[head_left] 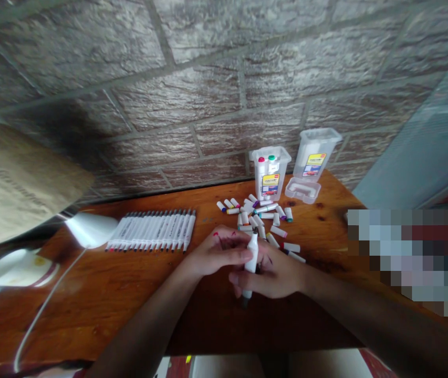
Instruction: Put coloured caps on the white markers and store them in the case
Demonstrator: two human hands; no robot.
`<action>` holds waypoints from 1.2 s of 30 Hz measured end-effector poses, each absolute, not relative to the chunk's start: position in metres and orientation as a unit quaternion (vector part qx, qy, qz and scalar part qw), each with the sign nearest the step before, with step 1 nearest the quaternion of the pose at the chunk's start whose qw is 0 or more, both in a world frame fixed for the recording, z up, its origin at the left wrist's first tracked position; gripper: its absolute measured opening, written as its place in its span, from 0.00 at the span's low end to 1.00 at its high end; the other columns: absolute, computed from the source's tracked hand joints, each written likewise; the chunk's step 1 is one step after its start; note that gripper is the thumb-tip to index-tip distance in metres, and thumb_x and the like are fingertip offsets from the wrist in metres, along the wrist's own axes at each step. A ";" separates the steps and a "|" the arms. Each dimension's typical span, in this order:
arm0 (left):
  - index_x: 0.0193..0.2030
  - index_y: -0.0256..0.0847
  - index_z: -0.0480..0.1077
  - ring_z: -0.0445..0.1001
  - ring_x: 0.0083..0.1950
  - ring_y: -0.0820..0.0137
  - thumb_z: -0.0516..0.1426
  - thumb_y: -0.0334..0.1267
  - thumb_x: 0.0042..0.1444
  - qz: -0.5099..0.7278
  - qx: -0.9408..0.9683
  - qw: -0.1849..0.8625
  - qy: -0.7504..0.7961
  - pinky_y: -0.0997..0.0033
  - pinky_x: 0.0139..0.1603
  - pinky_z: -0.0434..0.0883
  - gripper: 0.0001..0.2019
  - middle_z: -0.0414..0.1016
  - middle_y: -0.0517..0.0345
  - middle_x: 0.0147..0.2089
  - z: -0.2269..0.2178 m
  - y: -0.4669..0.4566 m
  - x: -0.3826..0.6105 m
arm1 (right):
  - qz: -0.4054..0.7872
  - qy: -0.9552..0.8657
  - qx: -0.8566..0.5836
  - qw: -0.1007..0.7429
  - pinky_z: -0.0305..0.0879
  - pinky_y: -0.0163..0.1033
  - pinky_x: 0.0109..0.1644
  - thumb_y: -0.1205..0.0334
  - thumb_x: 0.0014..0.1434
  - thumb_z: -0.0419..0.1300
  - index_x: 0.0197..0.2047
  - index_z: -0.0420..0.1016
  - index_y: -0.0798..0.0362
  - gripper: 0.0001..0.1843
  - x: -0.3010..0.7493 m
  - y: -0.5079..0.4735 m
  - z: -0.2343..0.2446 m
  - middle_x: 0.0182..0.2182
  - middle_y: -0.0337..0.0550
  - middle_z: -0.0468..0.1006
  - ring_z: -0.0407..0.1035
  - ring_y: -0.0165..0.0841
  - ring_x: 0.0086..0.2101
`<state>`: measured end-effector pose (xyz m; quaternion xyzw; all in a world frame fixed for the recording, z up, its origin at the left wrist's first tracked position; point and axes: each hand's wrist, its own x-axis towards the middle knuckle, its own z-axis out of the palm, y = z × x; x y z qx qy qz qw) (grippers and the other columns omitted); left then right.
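Note:
In front of me, a white marker (251,261) is held upright and slightly tilted between both hands, with dark tips showing at its top and bottom ends. My left hand (219,252) is closed, its thumb pressing on the upper part of the barrel. My right hand (277,273) wraps the lower part, thumb across it. Small red marks show on the left hand. Just beyond the hands lies a scattered pile of white caps (261,220) with coloured ends. To the left, many uncapped white markers (150,231) lie side by side in a neat row.
At the back stands a clear plastic box (282,163) with a few markers in it. Beside it are another clear box (306,157) and a clear lid (302,190). A paper cup (21,268), a white cable (46,304) and a brown paper bag (14,184) occupy the left side.

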<state>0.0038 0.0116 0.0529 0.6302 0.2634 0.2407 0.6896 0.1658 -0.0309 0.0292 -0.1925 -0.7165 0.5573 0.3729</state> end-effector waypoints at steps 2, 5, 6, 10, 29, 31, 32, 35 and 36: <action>0.33 0.33 0.79 0.76 0.32 0.67 0.67 0.59 0.43 0.234 0.634 0.692 0.252 0.72 0.34 0.71 0.26 0.79 0.49 0.31 0.053 0.012 0.004 | 0.534 -0.733 -0.190 0.377 0.69 0.28 0.31 0.63 0.64 0.58 0.29 0.73 0.57 0.12 0.166 -0.030 0.031 0.24 0.41 0.77 0.70 0.25 0.26; 0.32 0.33 0.78 0.75 0.30 0.69 0.69 0.58 0.41 0.238 0.627 0.701 0.243 0.73 0.33 0.71 0.26 0.78 0.51 0.29 0.050 0.014 0.005 | 0.515 -0.733 -0.197 0.399 0.69 0.28 0.30 0.63 0.62 0.59 0.28 0.73 0.57 0.11 0.166 -0.029 0.032 0.24 0.40 0.77 0.70 0.25 0.25; 0.32 0.33 0.77 0.74 0.29 0.70 0.69 0.57 0.40 0.240 0.622 0.704 0.244 0.73 0.32 0.70 0.26 0.78 0.52 0.29 0.048 0.014 0.005 | 0.513 -0.732 -0.200 0.401 0.68 0.28 0.30 0.63 0.62 0.60 0.28 0.72 0.57 0.11 0.166 -0.028 0.032 0.23 0.39 0.77 0.70 0.25 0.25; 0.32 0.33 0.76 0.71 0.27 0.73 0.72 0.55 0.35 0.252 0.605 0.710 0.255 0.75 0.30 0.68 0.26 0.76 0.56 0.28 0.045 0.014 0.006 | 0.503 -0.746 -0.200 0.388 0.69 0.28 0.30 0.60 0.63 0.61 0.28 0.74 0.57 0.13 0.166 -0.028 0.031 0.22 0.38 0.77 0.70 0.25 0.24; 0.34 0.33 0.78 0.76 0.31 0.68 0.71 0.56 0.37 0.259 0.612 0.702 0.257 0.72 0.34 0.72 0.26 0.77 0.53 0.28 0.048 0.013 0.004 | 0.490 -0.752 -0.194 0.396 0.68 0.28 0.31 0.65 0.61 0.61 0.26 0.74 0.57 0.12 0.166 -0.028 0.033 0.23 0.39 0.77 0.70 0.24 0.24; 0.34 0.32 0.79 0.78 0.35 0.65 0.69 0.56 0.42 0.254 0.622 0.699 0.245 0.70 0.36 0.73 0.25 0.79 0.50 0.31 0.050 0.012 0.002 | 0.494 -0.752 -0.188 0.393 0.68 0.28 0.31 0.65 0.62 0.60 0.26 0.75 0.57 0.12 0.167 -0.029 0.035 0.23 0.39 0.77 0.70 0.24 0.24; 0.33 0.33 0.79 0.78 0.36 0.65 0.69 0.56 0.43 0.253 0.625 0.699 0.239 0.70 0.37 0.73 0.24 0.79 0.49 0.32 0.051 0.012 0.002 | 0.494 -0.752 -0.187 0.394 0.68 0.27 0.30 0.65 0.62 0.60 0.26 0.75 0.57 0.12 0.167 -0.029 0.035 0.22 0.39 0.77 0.70 0.24 0.24; 0.31 0.33 0.78 0.77 0.33 0.67 0.69 0.55 0.43 0.248 0.627 0.700 0.235 0.71 0.36 0.72 0.23 0.78 0.51 0.30 0.051 0.012 0.002 | 0.498 -0.751 -0.192 0.390 0.68 0.27 0.29 0.65 0.62 0.60 0.26 0.74 0.58 0.13 0.167 -0.029 0.035 0.22 0.39 0.77 0.70 0.24 0.24; 0.30 0.33 0.77 0.76 0.31 0.68 0.69 0.56 0.42 0.247 0.626 0.700 0.241 0.71 0.34 0.71 0.23 0.78 0.52 0.29 0.050 0.012 0.002 | 0.500 -0.749 -0.194 0.389 0.68 0.27 0.29 0.64 0.62 0.60 0.26 0.75 0.58 0.13 0.167 -0.029 0.034 0.22 0.40 0.77 0.70 0.25 0.23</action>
